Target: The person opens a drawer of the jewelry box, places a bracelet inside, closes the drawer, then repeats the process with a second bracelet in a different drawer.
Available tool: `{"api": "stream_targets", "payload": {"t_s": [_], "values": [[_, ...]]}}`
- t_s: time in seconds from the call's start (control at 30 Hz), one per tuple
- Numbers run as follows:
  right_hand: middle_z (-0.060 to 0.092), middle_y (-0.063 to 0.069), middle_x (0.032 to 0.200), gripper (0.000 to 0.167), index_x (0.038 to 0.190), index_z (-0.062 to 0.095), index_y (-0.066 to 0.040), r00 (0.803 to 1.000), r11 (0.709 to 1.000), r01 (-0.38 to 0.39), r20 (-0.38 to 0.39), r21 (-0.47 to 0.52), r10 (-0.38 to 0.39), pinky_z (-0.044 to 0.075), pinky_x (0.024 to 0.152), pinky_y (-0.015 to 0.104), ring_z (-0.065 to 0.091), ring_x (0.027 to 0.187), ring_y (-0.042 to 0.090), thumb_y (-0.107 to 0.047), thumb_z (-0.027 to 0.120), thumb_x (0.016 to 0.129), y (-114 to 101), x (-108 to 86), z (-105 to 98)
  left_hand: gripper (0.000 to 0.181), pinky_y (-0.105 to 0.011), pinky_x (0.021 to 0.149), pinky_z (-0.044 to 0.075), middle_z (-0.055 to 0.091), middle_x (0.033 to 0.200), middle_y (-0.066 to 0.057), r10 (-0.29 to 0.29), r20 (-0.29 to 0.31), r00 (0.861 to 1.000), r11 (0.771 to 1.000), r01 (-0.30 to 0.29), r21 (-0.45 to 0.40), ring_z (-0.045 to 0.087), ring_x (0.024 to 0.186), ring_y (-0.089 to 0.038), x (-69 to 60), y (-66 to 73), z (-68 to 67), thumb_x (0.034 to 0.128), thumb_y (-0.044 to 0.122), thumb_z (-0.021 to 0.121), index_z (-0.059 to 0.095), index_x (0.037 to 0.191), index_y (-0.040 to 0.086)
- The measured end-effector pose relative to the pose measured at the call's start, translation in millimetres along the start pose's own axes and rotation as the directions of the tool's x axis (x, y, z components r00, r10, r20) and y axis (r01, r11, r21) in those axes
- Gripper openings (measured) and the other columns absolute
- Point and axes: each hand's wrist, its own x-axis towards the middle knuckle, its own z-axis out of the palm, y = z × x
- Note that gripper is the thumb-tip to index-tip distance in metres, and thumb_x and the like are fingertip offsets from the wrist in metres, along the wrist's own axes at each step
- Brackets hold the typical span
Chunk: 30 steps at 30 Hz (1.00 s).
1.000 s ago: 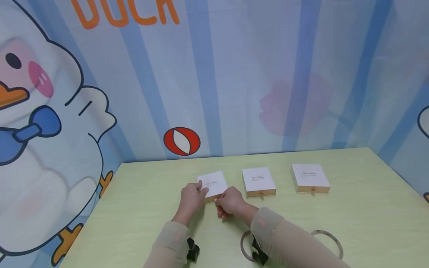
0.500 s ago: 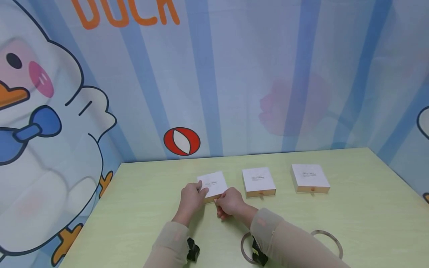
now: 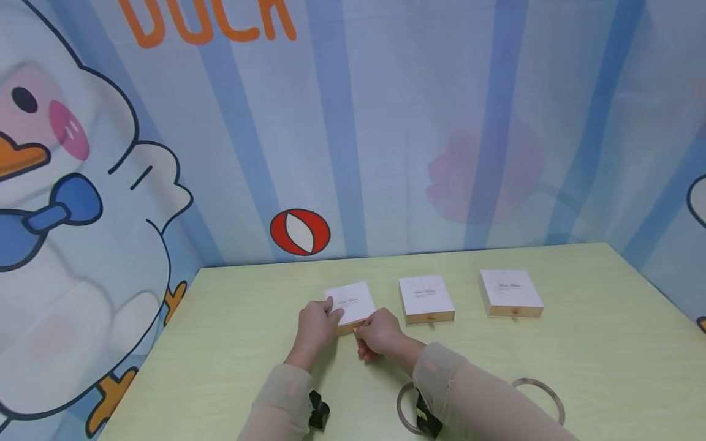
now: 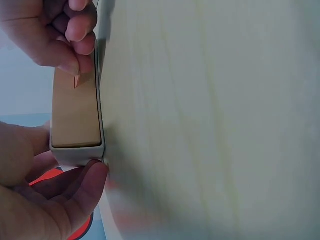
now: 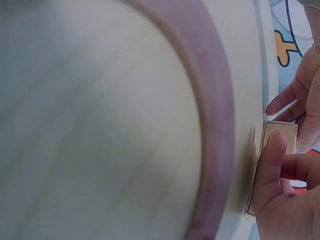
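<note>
I log no clear shift over the last second: the white drawer box [image 3: 352, 301] stays put, its drawer front [image 4: 76, 117] looks seated, so I judge work is at the gripping stage. My left hand [image 3: 317, 327] grips the box's left side; my right hand [image 3: 379, 331] pinches the pull tab [image 4: 76, 81]. Box sits on the bench [image 3: 248, 318], just ahead of both hands.

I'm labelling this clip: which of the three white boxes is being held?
The leftmost box: the left hand grips it and the right hand pinches its tab. The middle box and rightmost box are untouched.
</note>
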Motion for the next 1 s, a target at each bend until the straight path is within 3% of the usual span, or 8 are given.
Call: {"api": "stream_targets", "payload": {"t_s": [1.0], "values": [[0.053,0.001,0.045,0.026,0.067,0.063,0.006,1.000,1.000,0.010,0.008,0.023,-0.010,0.047,0.041,0.024,0.048,0.036,0.008,-0.005,0.056,0.089,1.4,-2.5,-1.6,0.044,-0.033,0.081,0.047,0.056,0.132,-0.015,0.013,-0.006,1.000,1.000,-0.013,-0.001,0.050,0.125,-0.026,-0.2,-0.2,0.7,0.0913,0.021,0.063,0.055,0.129,-0.001]]}}
